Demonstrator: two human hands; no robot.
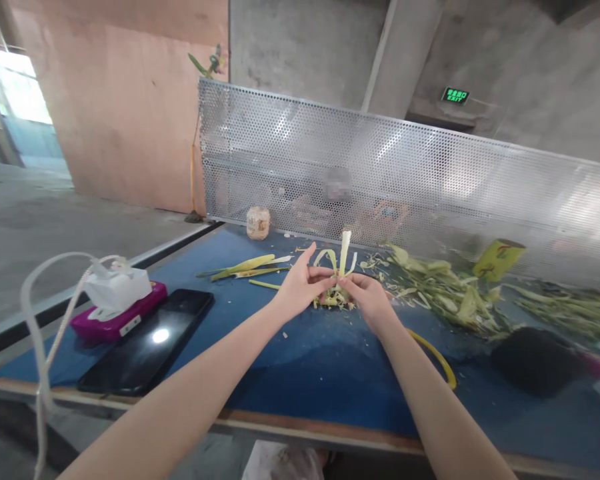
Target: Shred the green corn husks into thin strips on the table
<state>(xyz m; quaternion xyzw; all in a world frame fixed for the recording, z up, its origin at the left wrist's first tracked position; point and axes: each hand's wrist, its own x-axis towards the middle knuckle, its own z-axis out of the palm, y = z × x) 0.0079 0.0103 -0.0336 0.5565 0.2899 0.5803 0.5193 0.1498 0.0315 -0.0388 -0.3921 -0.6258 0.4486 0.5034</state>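
Note:
Over the blue table (300,360), a pale green plant stalk with split, curling leaf strips (345,250) stands upright between my two hands. The thumb and fingertips of my left hand (300,285) pinch it from the left. From the other side my right hand (369,301) grips it near its base, the fingertips close to those of the left. Yellowish plant scraps (333,301) lie just under the fingers. Beyond my left hand rest several long green and yellow stalks (253,265). The stalk's lower end is partly hidden by my fingers.
Left: a black phone (147,343) and a magenta power strip (150,305) with white chargers (117,287) and cables. Right: heaped green leaves (445,293), a yellow-green packet (499,259), a yellow band (437,357), a dark object (537,360). Behind: a jar (258,223) and perforated metal screen (290,147).

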